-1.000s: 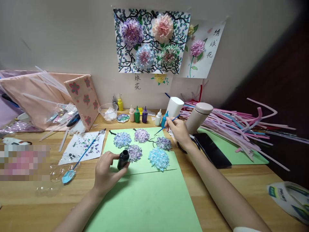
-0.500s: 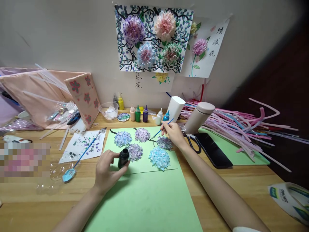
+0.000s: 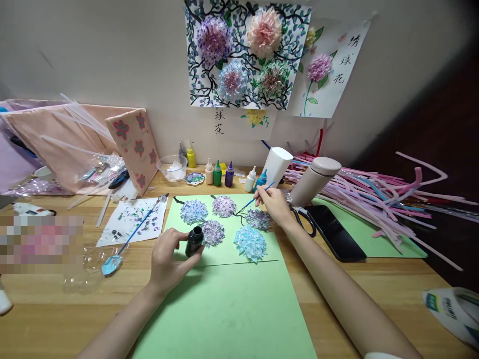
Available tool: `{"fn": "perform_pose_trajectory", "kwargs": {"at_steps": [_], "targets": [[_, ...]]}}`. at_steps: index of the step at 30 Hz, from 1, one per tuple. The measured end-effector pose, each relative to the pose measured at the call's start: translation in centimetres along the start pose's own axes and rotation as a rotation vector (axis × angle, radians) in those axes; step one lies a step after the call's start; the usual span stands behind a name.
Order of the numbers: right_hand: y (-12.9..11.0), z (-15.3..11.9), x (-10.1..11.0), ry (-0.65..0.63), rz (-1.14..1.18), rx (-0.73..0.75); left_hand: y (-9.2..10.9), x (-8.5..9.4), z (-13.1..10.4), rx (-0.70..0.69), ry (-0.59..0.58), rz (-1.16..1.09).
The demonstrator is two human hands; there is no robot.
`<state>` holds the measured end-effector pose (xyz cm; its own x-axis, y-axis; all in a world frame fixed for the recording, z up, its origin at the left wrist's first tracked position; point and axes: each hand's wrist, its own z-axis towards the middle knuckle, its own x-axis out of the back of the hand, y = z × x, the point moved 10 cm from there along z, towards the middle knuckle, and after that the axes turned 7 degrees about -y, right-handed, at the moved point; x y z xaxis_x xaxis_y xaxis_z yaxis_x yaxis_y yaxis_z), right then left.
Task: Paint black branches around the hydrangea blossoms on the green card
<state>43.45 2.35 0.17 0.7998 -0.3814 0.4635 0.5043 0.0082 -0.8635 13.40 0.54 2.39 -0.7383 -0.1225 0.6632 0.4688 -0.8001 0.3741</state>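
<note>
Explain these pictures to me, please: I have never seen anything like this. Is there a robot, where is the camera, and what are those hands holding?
There is no robot here, only a person working with bare hands. Every picture comes from one camera worn on the person's head, looking forward and down, so the arms reach in from the bottom.

The left hand holds an open black bottle. The right hand holds a thin blue brush, its tip by black lines on green paper. Five fluffy flowers lie on that paper.

Around it on the wooden table are small colored bottles, a phone, another brush on stained paper, and a heap of fuzzy, mostly pink sticks.
</note>
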Motion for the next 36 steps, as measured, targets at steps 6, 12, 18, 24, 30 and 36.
{"fn": "perform_pose_trajectory", "kwargs": {"at_steps": [6,12,18,24,30,36], "targets": [[0.2,0.1,0.5,0.029,-0.015,0.001,0.1,0.0,0.1,-0.005,-0.005,0.0],[0.3,0.2,0.8,0.042,-0.041,0.002,0.2,0.0,0.0,-0.02,-0.001,0.004],[0.3,0.3,1.3,0.057,-0.071,-0.004,0.1,0.1,-0.1,-0.019,0.002,0.001],[0.1,0.1,1.6,0.083,-0.092,-0.001,0.3,0.3,0.1,-0.035,0.0,-0.011],[0.2,0.0,1.8,0.102,-0.106,-0.005,0.3,0.1,0.2,-0.041,-0.001,-0.006],[-0.1,0.1,2.0,0.108,-0.118,0.0,0.4,0.2,0.3,-0.037,0.007,0.005]]}}
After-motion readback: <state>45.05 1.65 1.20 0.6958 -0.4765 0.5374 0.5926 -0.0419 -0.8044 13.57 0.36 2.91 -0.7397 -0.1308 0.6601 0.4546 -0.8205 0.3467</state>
